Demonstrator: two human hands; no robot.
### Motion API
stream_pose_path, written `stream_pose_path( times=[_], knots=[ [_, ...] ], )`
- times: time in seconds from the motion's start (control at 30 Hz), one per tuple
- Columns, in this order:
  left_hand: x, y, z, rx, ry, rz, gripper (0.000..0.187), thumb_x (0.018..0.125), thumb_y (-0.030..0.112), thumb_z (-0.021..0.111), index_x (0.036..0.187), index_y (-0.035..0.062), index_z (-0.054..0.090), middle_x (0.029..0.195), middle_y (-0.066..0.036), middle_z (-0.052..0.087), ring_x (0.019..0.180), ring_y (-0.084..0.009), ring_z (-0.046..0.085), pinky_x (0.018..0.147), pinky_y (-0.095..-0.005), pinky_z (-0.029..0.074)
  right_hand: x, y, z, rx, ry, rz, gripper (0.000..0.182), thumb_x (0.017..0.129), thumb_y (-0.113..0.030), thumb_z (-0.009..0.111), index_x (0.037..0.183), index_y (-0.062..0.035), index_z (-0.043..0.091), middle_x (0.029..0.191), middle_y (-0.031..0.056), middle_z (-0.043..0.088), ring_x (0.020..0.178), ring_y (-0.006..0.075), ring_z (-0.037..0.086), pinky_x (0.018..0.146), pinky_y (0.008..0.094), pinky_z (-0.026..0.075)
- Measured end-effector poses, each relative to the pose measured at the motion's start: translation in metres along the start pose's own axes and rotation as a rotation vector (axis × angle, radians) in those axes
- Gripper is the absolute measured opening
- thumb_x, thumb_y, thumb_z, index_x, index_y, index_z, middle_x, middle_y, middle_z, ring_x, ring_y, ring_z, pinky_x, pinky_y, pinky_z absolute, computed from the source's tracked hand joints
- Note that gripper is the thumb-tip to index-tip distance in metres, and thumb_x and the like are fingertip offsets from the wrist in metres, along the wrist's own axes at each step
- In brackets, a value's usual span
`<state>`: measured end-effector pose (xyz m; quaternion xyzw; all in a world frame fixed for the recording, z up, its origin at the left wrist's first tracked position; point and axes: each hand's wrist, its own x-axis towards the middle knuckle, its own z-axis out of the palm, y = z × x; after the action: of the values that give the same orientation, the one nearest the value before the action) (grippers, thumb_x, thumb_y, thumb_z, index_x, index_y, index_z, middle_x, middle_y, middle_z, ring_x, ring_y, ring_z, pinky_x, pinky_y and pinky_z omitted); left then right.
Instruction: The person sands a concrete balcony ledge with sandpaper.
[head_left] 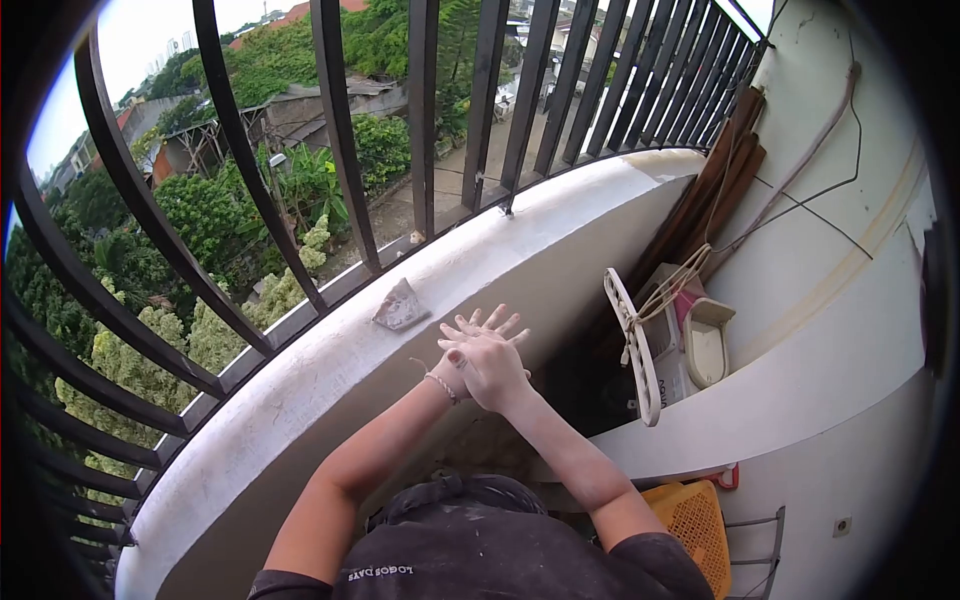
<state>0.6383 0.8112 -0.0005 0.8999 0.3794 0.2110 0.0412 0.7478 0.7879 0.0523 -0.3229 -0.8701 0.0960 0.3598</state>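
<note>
My right hand (488, 368) lies across my left hand (451, 373), palm against it, in front of the low curved wall. Pale whitish dust coats both hands and the right forearm. Several fingers stretch out and spread beyond the crossed hands, and no object shows between them. A braided bracelet (441, 387) circles my left wrist. Nearest to the hands, on the wall's white top, sits a grey, roughly four-sided dusty piece (401, 306). Parts of the left palm and fingers are hidden under the right hand.
Dark metal railing bars (424, 120) rise from the wall top (290, 400). On the right are a white slotted plastic strip (633, 345), a beige container (708, 342), reddish-brown lengths (715, 190) leaning in the corner, and a yellow perforated basket (690, 520).
</note>
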Motion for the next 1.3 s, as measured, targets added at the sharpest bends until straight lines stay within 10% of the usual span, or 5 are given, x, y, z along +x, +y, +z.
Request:
stream_pose_path(
  times=[0.17,0.8,0.93,1.07,1.3],
  knots=[
    [0.001,-0.004,0.029,0.775,0.331,0.092,0.122,0.073,0.091,0.05,0.162,0.0119,0.025,0.169,-0.024,0.013,0.153,-0.0535,-0.002,0.114,-0.0794,-0.003,-0.006,-0.021,-0.007,-0.077,0.013,-0.062,0.061,0.107,-0.046,0.034,0.129,-0.0009,0.067,0.141,0.0172,0.061,0.14,0.0387,0.049,0.115,0.0527,0.037],
    [-0.016,0.005,-0.009,-0.228,0.254,0.326,0.027,0.081,0.02,0.067,0.105,0.0075,0.073,0.127,-0.013,0.066,0.121,-0.0327,0.06,0.109,-0.0495,0.044,-0.036,0.006,0.001,0.036,-0.066,0.202,0.074,0.105,-0.058,0.031,0.137,0.0023,0.059,0.147,0.0203,0.056,0.142,0.0405,0.046,0.118,0.0536,0.031],
    [-0.011,0.0,-0.064,-0.236,-0.639,0.02,0.035,0.083,0.011,0.06,0.116,0.014,0.072,0.115,-0.012,0.072,0.101,-0.0308,0.069,0.086,-0.0449,0.053,-0.041,0.029,0.012,1.38,-0.005,0.589,0.078,0.106,-0.059,0.026,0.144,0.0044,0.051,0.148,0.0248,0.054,0.143,0.0326,0.046,0.118,0.0459,0.035],
    [-0.022,-0.009,-0.087,-0.69,0.415,-0.226,0.034,0.09,0.022,0.057,0.115,0.0027,0.071,0.13,-0.016,0.067,0.122,-0.034,0.061,0.105,-0.0429,0.045,-0.022,0.03,-0.014,1.167,0.395,0.752,0.076,0.11,-0.054,0.017,0.157,0.0043,0.027,0.166,0.0231,0.025,0.151,0.031,0.032,0.124,0.0416,0.025],
    [-0.01,0.025,-0.061,-1.061,0.57,-0.321,0.075,0.105,0.055,0.029,0.159,0.0036,0.031,0.169,-0.014,0.021,0.159,-0.0285,0.007,0.127,-0.0437,0.003,0.006,-0.013,0.012,1.441,0.286,0.512,0.066,0.113,-0.043,0.017,0.164,-0.0041,0.003,0.172,0.0157,0.001,0.159,0.0275,-0.003,0.128,0.039,0.003]
  ],
)
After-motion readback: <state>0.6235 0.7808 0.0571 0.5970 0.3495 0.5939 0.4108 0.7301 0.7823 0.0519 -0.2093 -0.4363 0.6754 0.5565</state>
